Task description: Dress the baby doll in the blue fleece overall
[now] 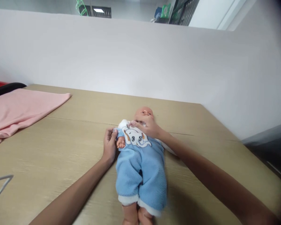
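Observation:
A baby doll point(144, 114) lies on its back on the wooden table point(61, 150), head away from me, dressed in a fluffy blue romper point(141, 168) with an elephant picture on the chest. My left hand point(109, 145) grips the romper's sleeve beside the doll's small arm, fingers curled closed. My right hand point(148, 127) rests at the doll's neck, fingers pinching the white collar of the romper. Its bare feet reach the bottom edge of the view.
A folded pink cloth point(18, 109) lies at the table's left. The corner of a white wire hanger point(1, 184) shows at the lower left. A white partition wall point(140, 56) stands just behind the table. The table's right edge drops off near a dark floor.

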Action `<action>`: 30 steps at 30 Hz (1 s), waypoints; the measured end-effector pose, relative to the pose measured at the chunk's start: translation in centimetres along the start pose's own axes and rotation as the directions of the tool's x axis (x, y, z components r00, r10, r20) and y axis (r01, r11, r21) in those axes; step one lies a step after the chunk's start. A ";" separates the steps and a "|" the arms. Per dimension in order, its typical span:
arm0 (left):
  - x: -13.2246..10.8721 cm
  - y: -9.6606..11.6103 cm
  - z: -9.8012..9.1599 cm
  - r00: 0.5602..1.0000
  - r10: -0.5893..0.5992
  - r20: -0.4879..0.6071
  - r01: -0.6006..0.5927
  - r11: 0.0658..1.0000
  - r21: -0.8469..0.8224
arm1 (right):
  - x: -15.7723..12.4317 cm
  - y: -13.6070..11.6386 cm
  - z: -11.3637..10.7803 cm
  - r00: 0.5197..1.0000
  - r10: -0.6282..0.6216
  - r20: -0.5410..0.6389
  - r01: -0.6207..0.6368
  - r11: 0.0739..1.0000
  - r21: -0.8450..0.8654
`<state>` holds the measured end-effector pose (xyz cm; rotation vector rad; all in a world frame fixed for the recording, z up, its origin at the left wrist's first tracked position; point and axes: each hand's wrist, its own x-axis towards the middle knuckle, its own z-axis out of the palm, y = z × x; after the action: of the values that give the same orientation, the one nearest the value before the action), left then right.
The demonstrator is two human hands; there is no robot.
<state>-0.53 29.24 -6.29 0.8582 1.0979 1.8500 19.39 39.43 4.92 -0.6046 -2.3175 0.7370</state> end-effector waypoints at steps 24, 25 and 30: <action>5.3 -2.3 1.3 0.984 -0.071 0.165 0.063 0.997 0.053 | -2.7 1.4 3.9 0.934 0.358 -0.006 -0.313 0.825 0.471; 5.3 -2.4 1.3 0.983 -0.068 0.169 0.060 0.997 0.054 | -2.8 1.5 3.8 0.933 0.359 -0.001 -0.315 0.820 0.477; 5.2 -2.9 0.4 0.973 -0.095 0.209 0.080 0.993 0.081 | -3.0 1.6 3.9 0.933 0.359 -0.005 -0.310 0.815 0.490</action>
<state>-1.69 34.88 -7.97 1.0085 1.0552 1.6129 19.21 37.58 0.11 -0.7996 -1.8429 1.3686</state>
